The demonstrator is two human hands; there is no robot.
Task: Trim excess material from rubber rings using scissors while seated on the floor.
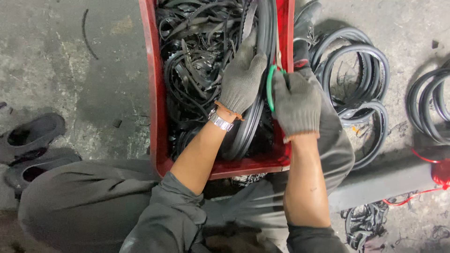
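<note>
Head view: rubber ring and scissors over red crate

Item: black rubber ring, standing on edge at the crate's right side. Left hand, grey-gloved, fingers wrapped over its rim. Right hand, gloved, fingers closed through green-handled scissors at the ring. Red crate holds black rubber strips. More rings lie on the concrete floor; sandals left.
</note>
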